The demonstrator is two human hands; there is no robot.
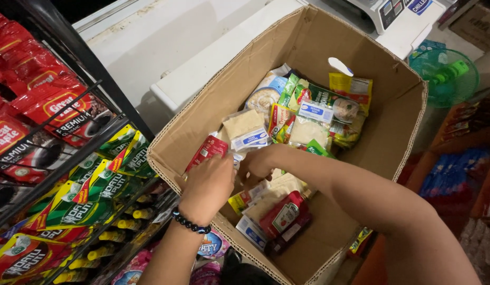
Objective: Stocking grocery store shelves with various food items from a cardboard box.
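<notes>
Both our hands were inside the cardboard box (308, 53): our left hand (209, 183) gripped a red sachet (207, 150) near the box's left wall; our right hand (259, 162) clenched among packets, its hold unclear.

Light is moderate and warm, falling from above onto the cardboard box (308, 68), whose inner walls are evenly lit. The glossy sachets on the rack (60, 174) show small glare spots. The right edge and lower corners are dim, and the forearm looks softly blurred.
</notes>
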